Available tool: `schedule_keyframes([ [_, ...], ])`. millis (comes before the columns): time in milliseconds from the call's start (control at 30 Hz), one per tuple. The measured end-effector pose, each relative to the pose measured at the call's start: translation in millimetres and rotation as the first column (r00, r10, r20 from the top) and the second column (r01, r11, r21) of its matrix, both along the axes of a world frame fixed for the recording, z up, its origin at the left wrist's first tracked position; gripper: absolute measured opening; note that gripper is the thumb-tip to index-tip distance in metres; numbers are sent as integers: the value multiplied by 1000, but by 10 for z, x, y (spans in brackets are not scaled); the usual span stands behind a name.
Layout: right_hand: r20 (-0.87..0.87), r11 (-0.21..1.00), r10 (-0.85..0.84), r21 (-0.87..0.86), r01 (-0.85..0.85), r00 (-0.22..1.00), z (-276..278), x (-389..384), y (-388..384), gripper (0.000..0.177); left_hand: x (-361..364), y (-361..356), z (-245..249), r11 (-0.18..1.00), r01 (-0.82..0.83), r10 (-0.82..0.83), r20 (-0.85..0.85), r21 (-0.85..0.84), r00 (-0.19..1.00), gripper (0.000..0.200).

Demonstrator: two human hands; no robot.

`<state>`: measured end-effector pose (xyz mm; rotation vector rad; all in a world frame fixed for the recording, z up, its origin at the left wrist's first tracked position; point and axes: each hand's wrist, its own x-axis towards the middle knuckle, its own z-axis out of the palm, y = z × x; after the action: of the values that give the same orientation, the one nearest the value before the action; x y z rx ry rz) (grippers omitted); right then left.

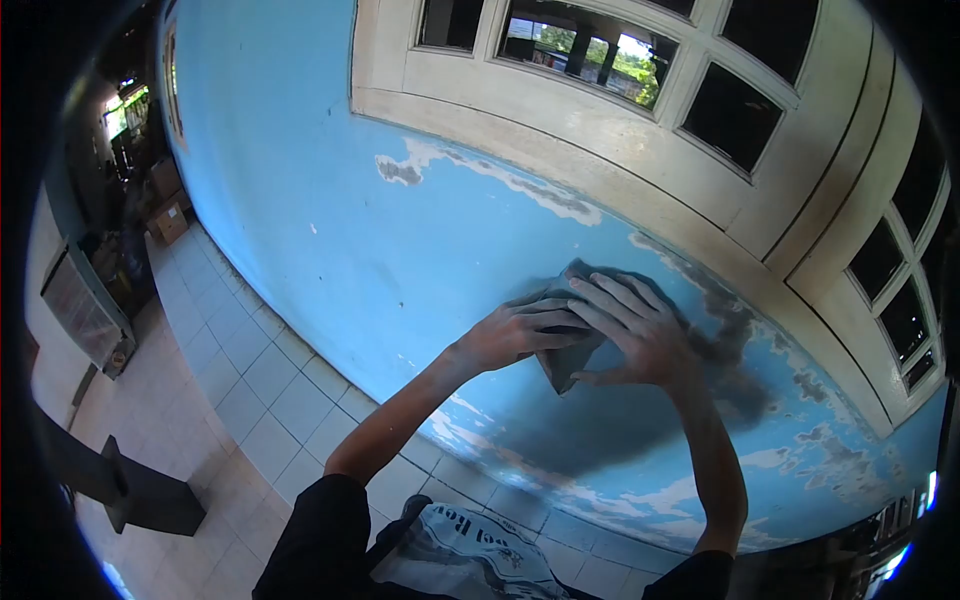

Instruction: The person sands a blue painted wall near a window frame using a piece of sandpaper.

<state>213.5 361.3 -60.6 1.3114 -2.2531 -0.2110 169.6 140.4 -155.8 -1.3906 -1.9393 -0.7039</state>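
Both hands press a dark grey sheet flat on the light blue wall; it looks like sandpaper, and its lower corner hangs free between them. My left hand lies on the sheet's left part, fingers pointing right and pressed together. My right hand covers its upper right part, fingers spread over it. Fingertips of the two hands nearly meet. Around and below the hands the wall has a dark grey smudged area, with peeled white and grey patches to the right.
Above is a cream window frame with dark panes. White floor tiles run along the wall's foot. At the left are a cardboard box, a leaning framed panel and a dark stand.
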Motion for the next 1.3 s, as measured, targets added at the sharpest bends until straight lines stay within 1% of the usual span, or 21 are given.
schedule_keyframes([
  [100,28,1000,-1,-22,2,1000,-94,45,-115,82,-58,-137,8,992,86,-84,-23,90,996,44],
  [133,57,997,-18,-67,22,998,-126,59,-170,78,-84,-178,18,985,116,-109,-65,130,992,42],
  [200,91,993,-50,-107,59,995,-221,29,-251,74,-148,-240,-16,969,158,-152,-43,189,987,42],
  [267,-98,986,-85,-152,70,992,-432,-100,-314,66,-216,-274,-64,946,188,-182,-45,266,982,39],
  [300,-95,984,-102,-154,86,990,-518,-127,-380,66,-234,-299,-69,943,203,-199,-43,263,979,39],
  [367,-192,947,-125,-315,60,973,-639,-169,-501,60,-270,-350,-60,923,182,-172,-60,339,983,39],
  [400,-195,947,-144,-313,77,970,-674,-181,-523,60,-297,-385,-56,918,202,-191,-64,340,979,39],
  [467,-347,955,-241,-252,158,906,-719,-166,-541,54,-367,-515,-50,914,133,-90,-127,383,988,42],
  [500,-350,952,-259,-251,176,900,-737,-114,-533,54,-426,-609,-11,911,110,-44,-172,397,984,43],
  [567,-385,856,-462,-429,288,799,-775,-7,-514,43,-590,-894,108,913,25,74,-227,406,971,45],
  [600,-388,851,-477,-430,302,789,-808,-7,-484,43,-700,-1080,167,919,-10,113,-239,395,964,43],
  [667,-508,772,-624,-521,364,594,-911,-35,-411,34,-908,-1364,227,844,-159,326,-256,512,910,29],
  [700,-505,762,-638,-524,382,581,-892,-13,-454,34,-1028,-1463,252,787,-195,403,-248,585,881,28],
  [733,-491,734,-674,-533,421,552,-848,9,-545,31,-1110,-1536,276,765,-241,471,-263,597,842,38],
  [833,-491,688,-725,-541,484,483,-820,-5,-723,28,-1386,-1506,280,734,-231,421,-160,639,893,41],
  [867,-508,682,-732,-545,488,454,-820,-6,-746,28,-1446,-1446,262,743,-278,441,-133,610,888,45],
  [900,-507,676,-737,-547,494,447,-825,27,-731,28,-1505,-1405,212,747,-270,432,-134,608,892,45],
  [967,-383,608,-788,-610,509,482,-838,87,-693,27,-1646,-1340,121,693,-312,561,-214,650,800,48],
  [1067,-468,642,-765,-611,463,443,-978,-14,-520,33,-1631,-1341,107,688,-331,570,-198,646,798,51],
  [1167,-519,659,-752,-596,458,406,-928,-45,-607,28,-1613,-1311,123,695,-325,556,-193,642,809,51],
  [1300,-429,619,-783,-609,497,450,-1009,-24,-579,30,-1631,-1342,118,696,-331,560,-193,637,806,51],
])
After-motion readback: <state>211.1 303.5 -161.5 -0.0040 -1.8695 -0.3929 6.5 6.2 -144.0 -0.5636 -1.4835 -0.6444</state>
